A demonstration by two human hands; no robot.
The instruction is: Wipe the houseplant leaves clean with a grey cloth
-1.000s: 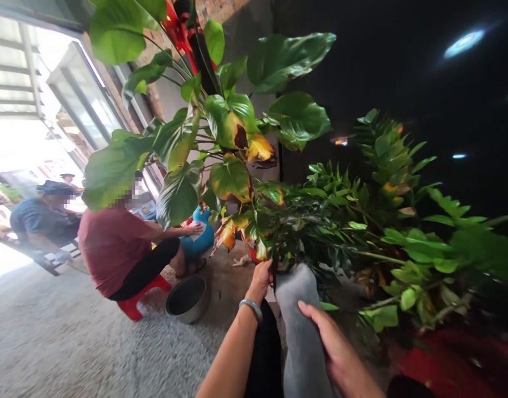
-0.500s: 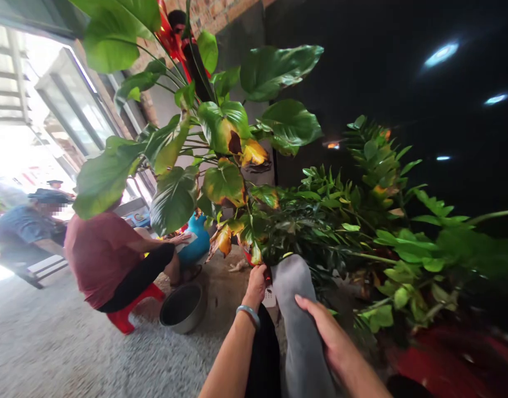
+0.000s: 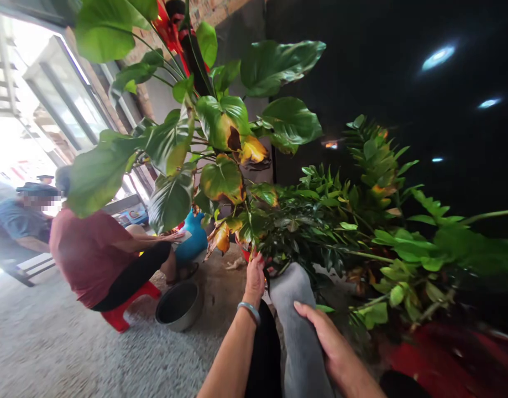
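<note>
My right hand (image 3: 326, 331) is closed round a long grey piece of soft fabric (image 3: 299, 326), its thumb pressed on the near side. The fabric has a rounded, bulky far end and runs down past the lower edge of the view. Just left of that end, my left hand (image 3: 254, 276) has its fingers bent up beside the foot of the leafy plant (image 3: 223, 179). What these fingers hold, if anything, is hidden. A light bangle (image 3: 249, 312) circles the left wrist. Some red (image 3: 245, 251) shows behind the fingertips.
A dark basin (image 3: 178, 305) stands on the rough floor to the left. Beyond it a person in a red shirt (image 3: 88, 249) sits on a red stool (image 3: 125, 309), a hand at a blue object (image 3: 192, 237). Dense foliage (image 3: 394, 249) fills the right before a dark glossy panel (image 3: 361, 66).
My left hand has shifted slightly up, and its fingers look less tightly curled. The far end of the grey fabric has tilted a little. The right hand keeps its hold.
</note>
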